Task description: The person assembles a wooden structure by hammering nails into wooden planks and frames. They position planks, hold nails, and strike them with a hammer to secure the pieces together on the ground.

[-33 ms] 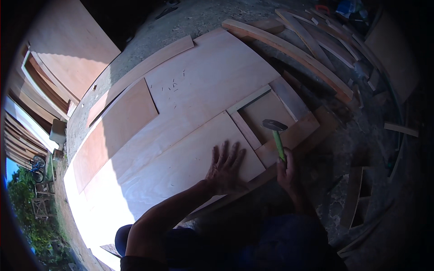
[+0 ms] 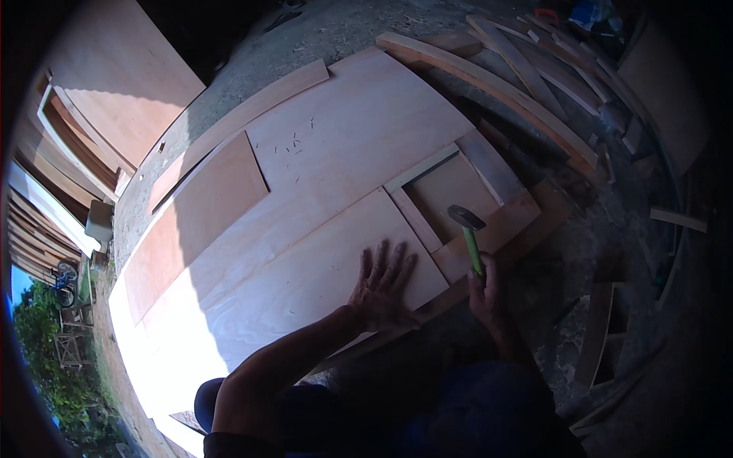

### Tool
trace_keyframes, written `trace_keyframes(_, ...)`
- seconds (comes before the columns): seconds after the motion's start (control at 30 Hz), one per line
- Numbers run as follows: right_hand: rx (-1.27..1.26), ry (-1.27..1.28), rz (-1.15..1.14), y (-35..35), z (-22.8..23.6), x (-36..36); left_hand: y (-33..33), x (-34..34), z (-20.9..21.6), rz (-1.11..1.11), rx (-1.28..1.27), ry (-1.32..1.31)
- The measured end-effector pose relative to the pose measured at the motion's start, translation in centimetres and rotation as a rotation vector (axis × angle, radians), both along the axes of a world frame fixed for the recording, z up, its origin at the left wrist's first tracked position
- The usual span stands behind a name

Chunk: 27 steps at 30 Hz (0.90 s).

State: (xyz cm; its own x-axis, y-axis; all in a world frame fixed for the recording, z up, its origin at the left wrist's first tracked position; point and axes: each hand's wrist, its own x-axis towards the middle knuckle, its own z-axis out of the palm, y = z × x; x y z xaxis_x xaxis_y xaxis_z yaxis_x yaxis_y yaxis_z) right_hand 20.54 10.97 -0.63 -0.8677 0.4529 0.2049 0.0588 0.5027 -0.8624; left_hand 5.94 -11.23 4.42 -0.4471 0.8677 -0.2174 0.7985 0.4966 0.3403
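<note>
Nearest, the person's bare left forearm reached in from the lower edge, and the left hand lay palm down with its fingers spread wide, gripping nothing, on a pale plywood panel near its lower right corner. Beside it, the right hand was closed around the lower end of a green-handled hammer, whose dark metal head showed over the opening of a wooden frame at the panel's right end (whether the head touched anything there, I could not tell). Beyond the panel's long seam spread a larger plywood sheet, with a rectangular plywood offcut lying on its left part and a scatter of small dark nails to the right of that piece. A long narrow board ran along the far edge; to the right, a thick timber beam lay among other lengths of wood on the rough concrete floor. Farthest off, at the left, a bicycle stood near green foliage in daylight
</note>
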Motion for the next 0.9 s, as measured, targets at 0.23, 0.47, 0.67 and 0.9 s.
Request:
trace_keyframes(0.23,-0.079,-0.058,0.088,-0.2,2.4,0.1,-1.0,-0.4,-1.6,-0.100,0.062,0.079)
trace_keyframes(0.47,0.207,-0.159,0.237,2.0,2.3,4.6,-1.1,-0.3,-2.1,-0.109,0.151,0.041)
trace_keyframes(0.67,0.800,-0.130,0.669,9.3,5.3,5.3,-0.7,-0.2,-2.2,-0.109,0.218,0.056)
trace_keyframes(0.9,0.926,-0.088,0.964,9.7,5.1,0.1,-0.7,-0.3,-1.9,-0.107,0.170,0.061)
